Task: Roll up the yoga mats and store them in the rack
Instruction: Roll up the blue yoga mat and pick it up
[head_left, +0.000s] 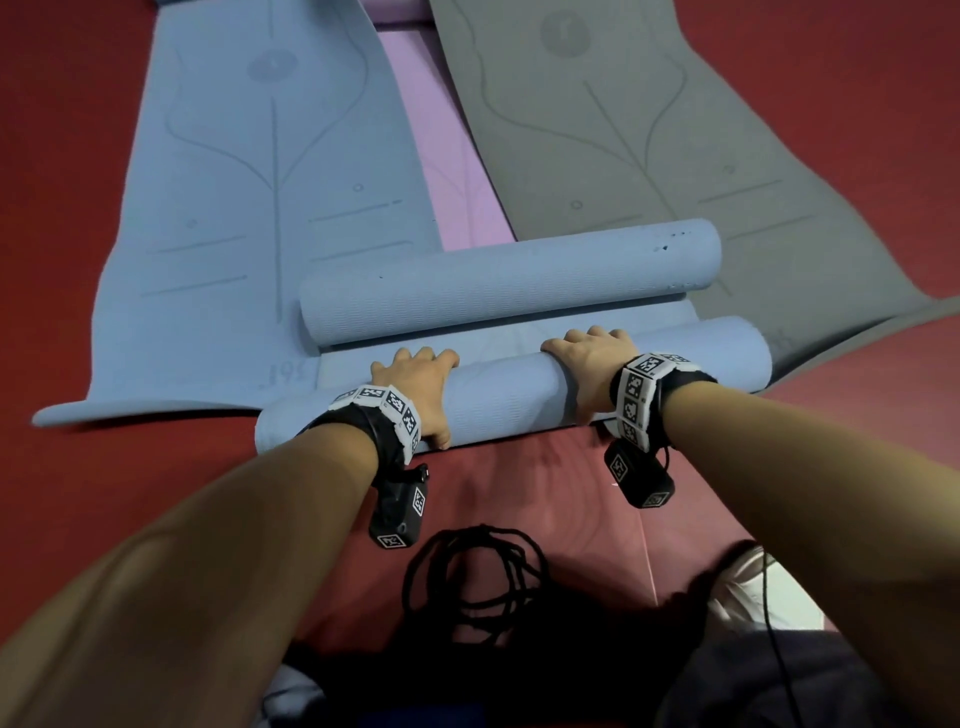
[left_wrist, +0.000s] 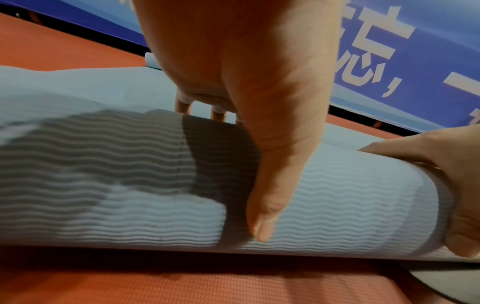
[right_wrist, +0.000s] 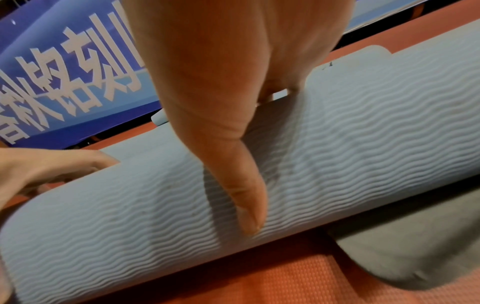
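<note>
Both hands on the near blue roll (head_left: 511, 395), which lies crosswise on the red floor (head_left: 62, 156) right in front of the person. Left hand (head_left: 415, 387) is draped over the roll's left part: fingers curled over the top toward the far side, thumb down the near face. Right hand (head_left: 592, 364) grips the same way further right, fingers over the top, thumb on the near side. So each hand is wrapped around the roll, not flat.

The wrist views confirm it: left thumb (left_wrist: 262, 205) and right thumb (right_wrist: 246, 205) each press on the wavy ribbed outer surface, and the fingertips (left_wrist: 218, 115) dip behind the roll's crest.

A strip of the same mat's flat surface (head_left: 415, 353) shows just beyond the roll. A 2nd blue roll (head_left: 509, 280) lies parallel just beyond that; whether the 2 rolls are 1 mat I cannot tell.

Further back, 3 mats lie flat: blue mat (head_left: 249, 182) on the left, pink mat (head_left: 452, 176) in the middle with both side edges covered by its neighbours, grey mat (head_left: 675, 130) on the right. The 2nd roll's right end sits over the grey mat.

Black cord (head_left: 478, 571) is coiled on the floor near the person. A blue banner (left_wrist: 415, 61) with white characters runs along the far side.
</note>
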